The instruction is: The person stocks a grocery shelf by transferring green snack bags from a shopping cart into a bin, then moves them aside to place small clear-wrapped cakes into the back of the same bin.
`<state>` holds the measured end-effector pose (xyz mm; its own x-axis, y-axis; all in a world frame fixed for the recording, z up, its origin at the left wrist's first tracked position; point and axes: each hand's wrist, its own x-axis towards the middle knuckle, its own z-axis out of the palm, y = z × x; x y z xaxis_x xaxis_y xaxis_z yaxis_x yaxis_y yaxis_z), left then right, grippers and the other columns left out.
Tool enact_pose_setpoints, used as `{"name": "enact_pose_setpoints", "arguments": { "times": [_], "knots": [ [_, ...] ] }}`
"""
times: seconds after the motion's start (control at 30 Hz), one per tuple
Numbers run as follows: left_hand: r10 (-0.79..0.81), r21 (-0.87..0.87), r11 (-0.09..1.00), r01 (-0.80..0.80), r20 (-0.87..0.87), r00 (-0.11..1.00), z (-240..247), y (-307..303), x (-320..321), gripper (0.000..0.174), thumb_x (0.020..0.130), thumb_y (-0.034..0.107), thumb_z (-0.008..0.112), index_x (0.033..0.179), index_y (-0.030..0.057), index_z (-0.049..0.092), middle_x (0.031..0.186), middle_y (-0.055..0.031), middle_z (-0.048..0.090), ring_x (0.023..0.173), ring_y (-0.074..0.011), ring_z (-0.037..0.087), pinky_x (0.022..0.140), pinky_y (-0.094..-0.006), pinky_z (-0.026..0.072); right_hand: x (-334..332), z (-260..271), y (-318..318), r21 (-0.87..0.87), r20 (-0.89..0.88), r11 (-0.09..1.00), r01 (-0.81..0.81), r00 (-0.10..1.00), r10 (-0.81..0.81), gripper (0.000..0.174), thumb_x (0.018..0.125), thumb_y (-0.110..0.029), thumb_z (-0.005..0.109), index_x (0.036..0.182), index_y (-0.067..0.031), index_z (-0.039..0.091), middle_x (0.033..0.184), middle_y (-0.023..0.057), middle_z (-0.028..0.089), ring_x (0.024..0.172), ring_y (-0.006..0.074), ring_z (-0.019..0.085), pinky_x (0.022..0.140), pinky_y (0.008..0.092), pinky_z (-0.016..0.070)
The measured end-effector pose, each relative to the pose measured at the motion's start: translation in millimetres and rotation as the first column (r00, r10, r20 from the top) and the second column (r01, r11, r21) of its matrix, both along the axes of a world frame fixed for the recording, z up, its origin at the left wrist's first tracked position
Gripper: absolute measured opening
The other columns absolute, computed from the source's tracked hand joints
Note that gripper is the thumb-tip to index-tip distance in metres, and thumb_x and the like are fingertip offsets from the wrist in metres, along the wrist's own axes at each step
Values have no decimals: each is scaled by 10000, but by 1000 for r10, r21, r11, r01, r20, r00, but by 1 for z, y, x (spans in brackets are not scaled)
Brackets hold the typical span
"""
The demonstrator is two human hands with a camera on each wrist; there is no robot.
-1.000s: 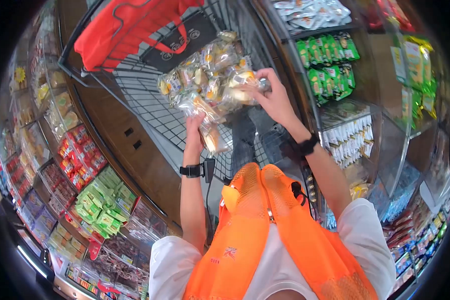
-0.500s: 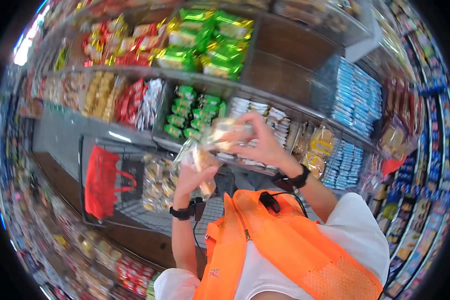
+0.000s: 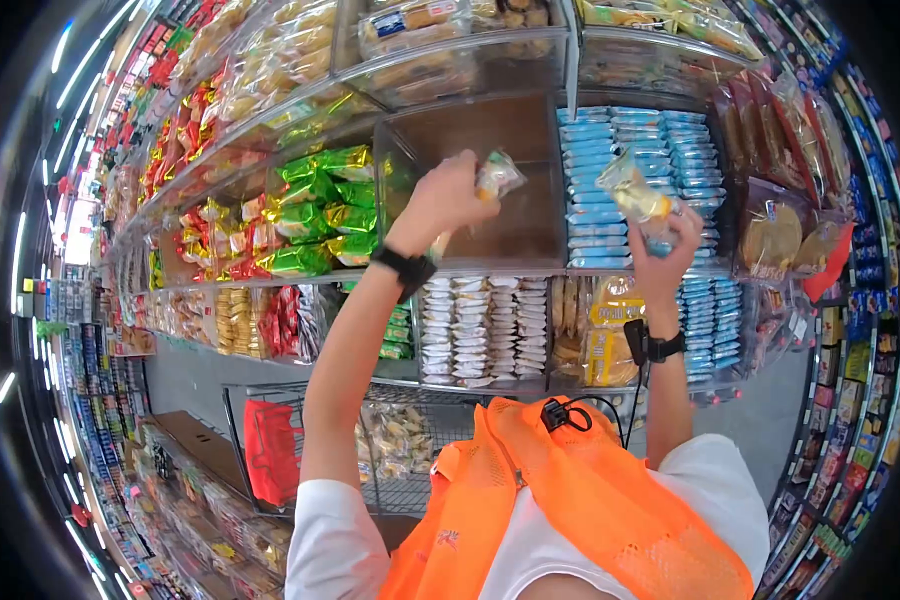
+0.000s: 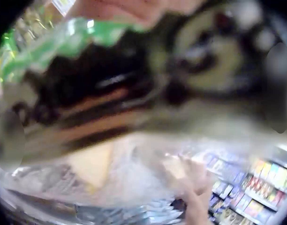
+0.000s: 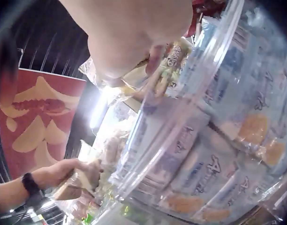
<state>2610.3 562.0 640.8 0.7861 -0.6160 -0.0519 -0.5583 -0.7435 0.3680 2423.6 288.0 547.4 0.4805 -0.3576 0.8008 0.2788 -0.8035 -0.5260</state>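
My left hand (image 3: pixel 448 205) holds a small clear-wrapped bread packet (image 3: pixel 500 176) over a brown-bottomed shelf compartment (image 3: pixel 527 215). A second wrapped piece (image 3: pixel 438 247) shows below that palm. In the left wrist view a blurred clear wrapper (image 4: pixel 120 161) with a pale piece inside fills much of the picture. To the right, my right hand (image 3: pixel 667 250) grips another clear-wrapped packet (image 3: pixel 633 190) in front of stacked light-blue packets (image 3: pixel 595 165). The right wrist view has this right hand (image 5: pixel 139 37) pinching the packet (image 5: pixel 168 70) by the clear bin wall (image 5: pixel 200 89).
Green-and-gold packets (image 3: pixel 315 210) lie left of the compartment. White packets (image 3: pixel 483 330) and yellow-labelled packs (image 3: pixel 613 330) fill the lower row. A clear divider (image 3: pixel 572 60) stands above. Behind on the left is a wire cart with a red bag (image 3: pixel 271 450) and wrapped breads (image 3: pixel 398 440).
The view has turned from the cart to the shelves. Both hands, together at first with several wrapped breads, have moved up to the shelf and apart, each now holding packets.
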Motion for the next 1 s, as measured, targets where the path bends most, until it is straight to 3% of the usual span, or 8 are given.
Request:
{"name": "enact_pose_setpoints", "arguments": {
  "times": [0.1, 0.27, 0.43, 0.5, 0.63, 0.73, 0.93, 1.0],
  "knots": [
    [-119, 357, 929, 100, 30, 992, -26, -33, 44, 538, 706, 330, 799, 1140, 48, 655, 1061, -199, 706, 1018, -383, 670, 888, -472, 537, -5, -12, -5, -35, -50, 999, 29, 998, -30, 657, 726, 21, 840, 1219, -111, 426, 1280, 184, 512, 1196, 355, 539, 996, 448, 446],
    [-214, 298, 941, 164, 145, 966, -108, -69, 80, 545, 643, 307, 871, 1100, 89, 671, 1049, -139, 688, 1059, -336, 655, 837, -464, 568, 5, -31, -1, 147, 89, 988, 54, 994, -68, 641, 700, 2, 850, 1181, -120, 445, 1252, 213, 532, 1136, 384, 577, 947, 456, 501],
    [-105, 305, 951, 51, 163, 981, -166, -113, 85, 588, 664, 280, 863, 1159, 119, 589, 1101, -119, 679, 1097, -311, 645, 838, -459, 559, 5, -22, -2, 6, 27, 1000, 14, 1000, -14, 647, 732, 76, 807, 1181, -111, 379, 1271, 224, 477, 1149, 385, 580, 980, 462, 519],
    [-126, 257, 965, 48, 300, 946, -206, -117, 88, 566, 694, 241, 838, 1173, 127, 559, 1108, -100, 667, 1116, -302, 626, 864, -461, 545, 7, -21, -2, -17, 7, 998, 57, 998, -57, 650, 729, 82, 805, 1178, -106, 375, 1268, 225, 481, 1151, 389, 584, 972, 465, 532],
    [-232, 185, 967, 177, 343, 910, -193, -98, 86, 463, 816, 105, 684, 1257, 125, 548, 1096, -103, 620, 1097, -302, 593, 862, -444, 540, 9, -24, 1, -17, -15, 997, 79, 997, -79, 653, 733, 87, 801, 1189, -92, 370, 1279, 235, 479, 1156, 390, 580, 968, 461, 539],
    [-318, 84, 948, 308, 323, 891, -166, -77, 80, 520, 747, -15, 689, 1233, 96, 542, 1190, -131, 533, 1170, -332, 513, 920, -448, 501, 9, -21, 3, -5, -23, 997, 71, 997, -71, 647, 740, 81, 806, 1194, -88, 377, 1287, 230, 478, 1162, 382, 576, 967, 456, 535],
    [-263, 48, 961, 272, -146, 954, -110, -66, 61, 653, 666, -100, 667, 1261, 80, 468, 1289, -179, 426, 1261, -403, 423, 1031, -458, 419, 8, -28, 1, -20, -34, 986, 163, 986, -164, 640, 760, 82, 796, 1218, -90, 383, 1283, 221, 485, 1159, 373, 574, 968, 438, 523],
    [-395, -171, 916, 364, -206, 895, -128, -70, 53, 707, 669, -50, 721, 1301, 83, 433, 1322, -192, 400, 1296, -423, 393, 1065, -473, 396, 8, -22, 4, -25, -49, 986, 163, 985, -164, 627, 766, 82, 790, 1220, -78, 389, 1279, 219, 489, 1158, 369, 569, 968, 425, 517]
  ]
}}
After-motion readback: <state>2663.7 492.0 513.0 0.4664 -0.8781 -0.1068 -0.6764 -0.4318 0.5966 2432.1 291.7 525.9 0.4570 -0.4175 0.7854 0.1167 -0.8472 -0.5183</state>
